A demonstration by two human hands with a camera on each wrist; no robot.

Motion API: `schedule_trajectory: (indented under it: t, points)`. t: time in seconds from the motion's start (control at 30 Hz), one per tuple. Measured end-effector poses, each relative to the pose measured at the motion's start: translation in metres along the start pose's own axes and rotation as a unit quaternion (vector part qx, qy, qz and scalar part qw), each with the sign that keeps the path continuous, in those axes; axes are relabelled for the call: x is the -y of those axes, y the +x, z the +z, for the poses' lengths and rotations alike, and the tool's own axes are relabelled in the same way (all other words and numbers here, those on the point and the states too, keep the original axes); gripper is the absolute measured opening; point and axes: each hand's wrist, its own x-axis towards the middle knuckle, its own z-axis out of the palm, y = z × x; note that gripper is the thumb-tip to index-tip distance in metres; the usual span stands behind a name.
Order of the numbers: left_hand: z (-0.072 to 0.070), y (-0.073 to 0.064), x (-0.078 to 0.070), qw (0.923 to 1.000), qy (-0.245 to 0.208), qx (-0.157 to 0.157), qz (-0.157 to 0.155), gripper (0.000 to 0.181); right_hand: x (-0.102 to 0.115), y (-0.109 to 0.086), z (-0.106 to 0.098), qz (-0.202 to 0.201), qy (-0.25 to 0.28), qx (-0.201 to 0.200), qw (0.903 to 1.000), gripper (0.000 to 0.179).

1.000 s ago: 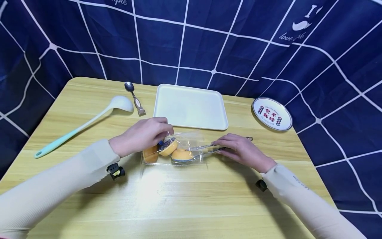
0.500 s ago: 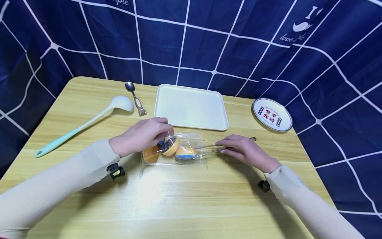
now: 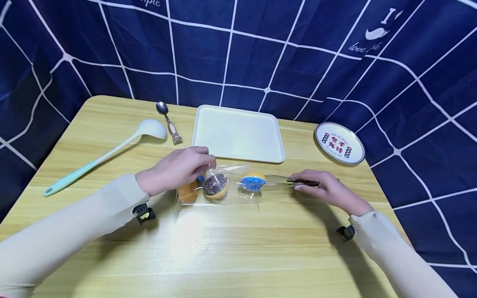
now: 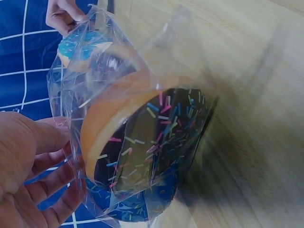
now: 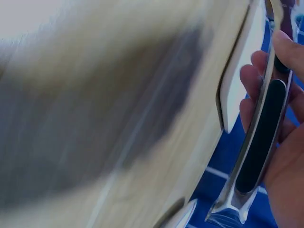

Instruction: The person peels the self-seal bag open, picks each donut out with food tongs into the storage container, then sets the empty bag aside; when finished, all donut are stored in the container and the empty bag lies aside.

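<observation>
In the head view my left hand [image 3: 180, 169] holds the left part of a clear plastic bag [image 3: 232, 200] lying on the table. Inside are a chocolate-iced donut [image 3: 215, 185] with sprinkles and an orange-brown donut [image 3: 188, 192]. The left wrist view shows colourful sprinkles on the chocolate donut [image 4: 166, 128] and a blue-iced donut [image 4: 137, 206] beneath it. My right hand [image 3: 328, 190] grips metal tongs [image 3: 279, 182], whose dark handle insets show in the right wrist view. Another blue-iced donut [image 3: 253, 183] is held at the tong tips, by the bag's right end.
A white tray [image 3: 238, 132] lies just behind the bag. To the back right is a round plate [image 3: 340, 142] with red characters. A ladle [image 3: 108, 155] with a mint handle and a small spoon [image 3: 169, 124] lie at the left. A blue checked cloth [image 3: 201, 45] hangs behind.
My right hand has drawn the tongs rightward, and the blue-iced donut has moved with them towards the bag's right end. The chocolate-iced donut has rolled icing-side up. My left hand has stayed put.
</observation>
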Motion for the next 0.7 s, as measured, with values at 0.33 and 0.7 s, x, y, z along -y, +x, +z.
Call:
schedule_trajectory:
  t: [0.33, 0.7]
  points:
    - [0.001, -0.001, 0.001, 1.0, 0.002, -0.003, 0.004, 0.014, -0.017, -0.006, -0.021, 0.059, 0.002, -0.052, 0.9969, 0.033]
    - [0.003, 0.001, -0.002, 1.0, 0.006, -0.004, 0.005, 0.012, -0.012, 0.06, -0.027, 0.133, 0.044, -0.035, 0.9896, 0.034]
